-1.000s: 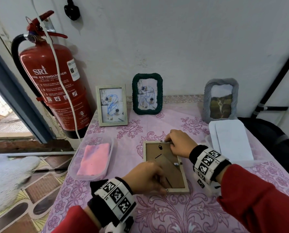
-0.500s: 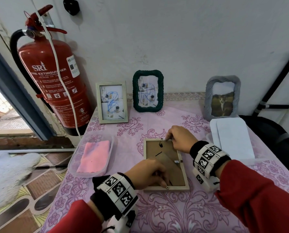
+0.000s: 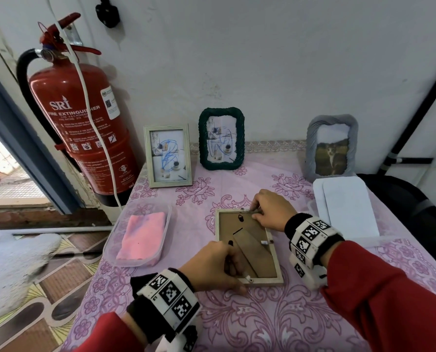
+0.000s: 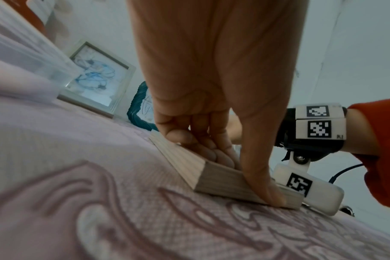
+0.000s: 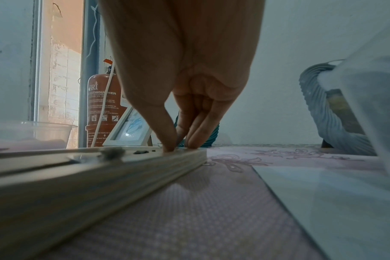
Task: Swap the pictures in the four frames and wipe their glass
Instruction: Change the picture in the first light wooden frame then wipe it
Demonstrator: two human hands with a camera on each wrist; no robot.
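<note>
Pink floral cloth covers the table, and flat on it, face down, lies a pale wooden frame with its brown backing board up. Left hand is down at the near left corner, fingers curled onto the back and thumb pressed against the near edge, gripping that corner. Right hand works the far right corner, thumb and fingertips pinched together right on the frame's rim; what they nip is too small to make out, maybe a retaining tab.

Along the wall stand three more frames: a light wooden frame with a blue scribbled picture, a green woven frame just beside it, and a grey ribbed frame with a cat photo, well off to the right. White sheets lie in front of the grey one. A clear plastic tub holding a pink cloth sits left of the work. Red fire extinguisher hangs by the doorway.
</note>
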